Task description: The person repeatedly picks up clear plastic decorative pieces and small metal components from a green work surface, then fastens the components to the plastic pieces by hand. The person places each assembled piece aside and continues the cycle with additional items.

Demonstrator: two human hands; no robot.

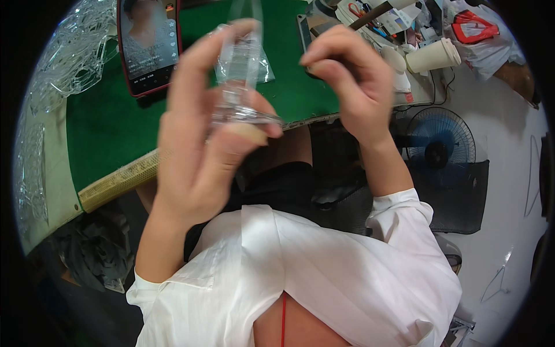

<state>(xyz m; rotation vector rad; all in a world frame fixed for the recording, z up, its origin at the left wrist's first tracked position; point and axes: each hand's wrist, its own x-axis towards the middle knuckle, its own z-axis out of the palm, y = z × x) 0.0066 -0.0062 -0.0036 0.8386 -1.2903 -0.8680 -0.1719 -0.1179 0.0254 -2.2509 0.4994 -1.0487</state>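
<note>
Your left hand (pixel 199 130) pinches a clear plastic piece (pixel 243 66) between thumb and fingers; the piece stands up out of the grip, its lower end by your thumb, its upper part partly blurred. To the right of this grip and well apart from it, your right hand (pixel 363 87) is raised with fingers curled and thumb near the forefinger; whether these tips pinch anything, you cannot tell. Beneath both hands lies a green table top (pixel 110 136). Beyond the left grip, to its left, a phone (pixel 149 52) rests with its screen lit; farther left lies a heap of clear plastic (pixel 75 66). To the right of the right hand's fingers, a pale cup (pixel 433 56) lies tilted, and below the cup, nearer your right forearm, is a fan (pixel 442 144).
</note>
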